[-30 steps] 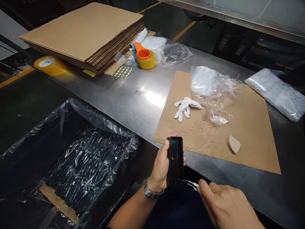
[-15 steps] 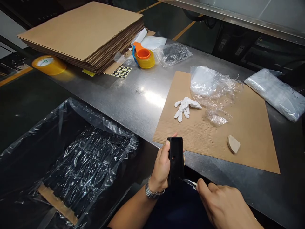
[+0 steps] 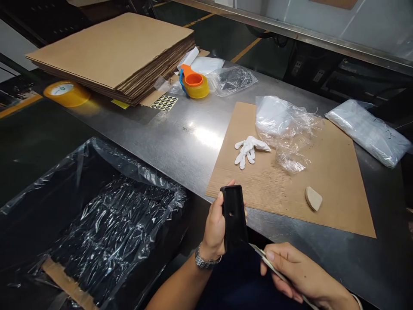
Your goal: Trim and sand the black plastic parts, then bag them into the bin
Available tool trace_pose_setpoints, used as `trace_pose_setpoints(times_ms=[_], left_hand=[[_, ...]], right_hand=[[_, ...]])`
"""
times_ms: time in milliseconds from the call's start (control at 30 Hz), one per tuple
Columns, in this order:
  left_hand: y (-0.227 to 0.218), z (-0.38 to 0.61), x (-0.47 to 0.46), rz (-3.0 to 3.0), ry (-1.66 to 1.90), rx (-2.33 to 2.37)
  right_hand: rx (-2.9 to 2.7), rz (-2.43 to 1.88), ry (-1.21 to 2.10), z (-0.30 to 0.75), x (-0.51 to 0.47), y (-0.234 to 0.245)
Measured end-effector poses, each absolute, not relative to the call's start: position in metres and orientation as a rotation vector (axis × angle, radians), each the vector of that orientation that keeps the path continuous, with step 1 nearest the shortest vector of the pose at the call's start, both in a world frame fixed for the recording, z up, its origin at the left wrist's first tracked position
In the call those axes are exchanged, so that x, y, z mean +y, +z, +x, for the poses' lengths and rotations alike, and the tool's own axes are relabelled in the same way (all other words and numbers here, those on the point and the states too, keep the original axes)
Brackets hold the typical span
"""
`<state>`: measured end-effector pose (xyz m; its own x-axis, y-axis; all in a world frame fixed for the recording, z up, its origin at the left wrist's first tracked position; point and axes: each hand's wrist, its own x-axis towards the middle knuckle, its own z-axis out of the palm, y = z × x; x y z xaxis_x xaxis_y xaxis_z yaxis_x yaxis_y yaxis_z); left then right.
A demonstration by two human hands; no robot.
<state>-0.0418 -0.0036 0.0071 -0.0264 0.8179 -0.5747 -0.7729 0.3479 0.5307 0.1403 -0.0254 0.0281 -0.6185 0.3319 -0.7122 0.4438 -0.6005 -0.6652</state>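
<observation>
My left hand (image 3: pixel 215 228) is wrapped round a black rectangular plastic tray-like part (image 3: pixel 235 213), its hollow side facing me, with a small hole in its floor. In my right hand (image 3: pixel 293 267) is a slim craft knife (image 3: pixel 265 259) with a pale handle and a thin metal blade. The blade's tip is at the lower right edge of the black part; whether it touches cannot be made out. A white glove (image 3: pixel 249 150) and a beige wedge-shaped block (image 3: pixel 313 199) lie on the cardboard sheet (image 3: pixel 342 189) beyond my hands.
Clear plastic bags (image 3: pixel 277 118) lie on the cardboard, with a wrapped bundle (image 3: pixel 369 129) at right. Stacked cardboard (image 3: pixel 109 51), a tape dispenser (image 3: pixel 195 84), a tape roll (image 3: pixel 66 93) and a sticker sheet (image 3: pixel 164 103) are farther back. A plastic-lined bin (image 3: pixel 93 206) stands at left.
My right hand has turned, showing more of its fingers and the knife's handle. The black part has shifted slightly left in view, and the camera view has moved a little.
</observation>
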Motion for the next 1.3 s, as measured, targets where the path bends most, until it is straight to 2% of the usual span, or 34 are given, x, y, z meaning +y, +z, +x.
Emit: trace_pose_setpoints(times_ms=[67, 133, 233, 300, 333, 433, 533, 667, 733, 1067, 1200, 1300], left_hand=[[0.007, -0.043, -0.002, 0.005, 1.252, 0.924], [0.007, -0.043, 0.000, -0.051, 1.221, 0.889], [0.009, -0.042, 0.001, -0.092, 1.164, 0.870], [0.010, -0.041, 0.002, -0.105, 1.117, 0.867], [0.010, -0.041, 0.002, -0.112, 1.094, 0.862], [0.012, -0.041, 0.003, -0.126, 1.057, 0.852], [0.012, -0.042, 0.004, -0.124, 1.045, 0.864], [0.013, -0.038, 0.004, -0.113, 1.026, 0.857], [0.014, -0.036, 0.004, -0.086, 1.022, 0.861], [0.010, -0.027, -0.002, 0.021, 1.057, 0.995], [0.004, -0.031, -0.004, -0.102, 0.834, 0.903], [-0.002, -0.035, -0.002, -0.186, 0.706, 0.813]], right_hand=[[1.357, 1.457, -2.471, 0.143, -0.021, 0.025], [1.647, 1.685, -2.275, 0.147, -0.012, 0.019], [2.317, 1.970, -1.347, 0.153, 0.013, 0.003], [2.513, 2.004, -0.796, 0.155, 0.032, -0.013], [2.543, 2.013, -0.653, 0.154, 0.041, -0.019], [2.591, 2.052, -0.518, 0.149, 0.056, -0.028], [2.710, 1.961, -0.553, 0.139, 0.047, -0.011], [2.857, 1.345, -1.282, 0.124, 0.020, 0.031], [2.794, 1.166, -1.481, 0.118, 0.010, 0.044], [2.645, 1.100, -1.304, 0.111, 0.009, 0.044], [2.820, 1.363, -1.105, 0.117, 0.022, 0.037], [2.953, 1.414, -1.201, 0.123, 0.027, 0.038]])
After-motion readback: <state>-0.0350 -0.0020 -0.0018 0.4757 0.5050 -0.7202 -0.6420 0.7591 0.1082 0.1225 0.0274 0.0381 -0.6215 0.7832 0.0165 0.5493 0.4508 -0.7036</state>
